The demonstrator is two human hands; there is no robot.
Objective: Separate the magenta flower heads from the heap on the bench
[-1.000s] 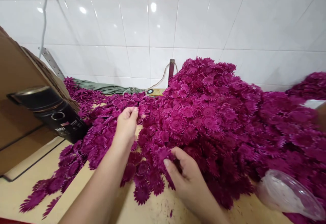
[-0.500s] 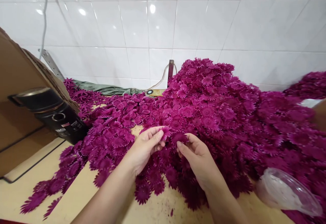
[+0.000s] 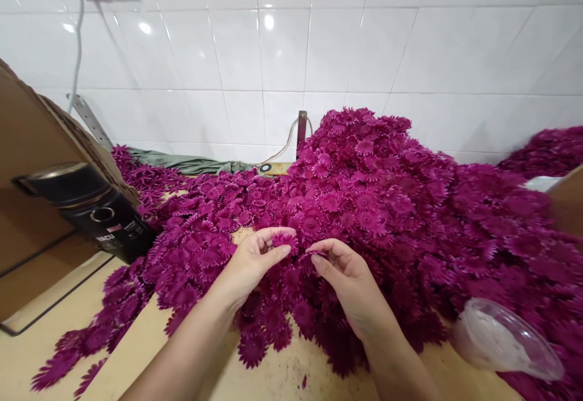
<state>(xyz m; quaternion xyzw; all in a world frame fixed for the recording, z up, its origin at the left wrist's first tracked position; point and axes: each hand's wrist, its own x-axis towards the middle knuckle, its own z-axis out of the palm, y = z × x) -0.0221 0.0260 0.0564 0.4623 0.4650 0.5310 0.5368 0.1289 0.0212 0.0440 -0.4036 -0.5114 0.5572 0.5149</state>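
Observation:
In front of a heap of magenta flowers (image 3: 368, 188), apparently cut-out artificial blooms with many narrow petals, both hands are raised close together. My left hand (image 3: 248, 264) pinches one magenta flower (image 3: 284, 240) between thumb and fingers, its petals partly showing above the thumb. Just to the right, my right hand (image 3: 350, 276) has thumb and index finger closed on another magenta flower (image 3: 312, 252), seen nearly edge-on and mostly covered by the fingers. A small gap separates the fingertips of the two hands.
A black bottle (image 3: 104, 219) leans by a cardboard box (image 3: 40, 133) on the left. A clear plastic tub (image 3: 505, 340) sits at the lower right. White tiles (image 3: 282, 54) form the back wall, with green cloth (image 3: 191, 161) along its foot.
The flower in my left hand has turned and sits deeper between thumb and fingers. The one in my right hand has tilted from face-up to nearly edge-on. The view has shifted slightly.

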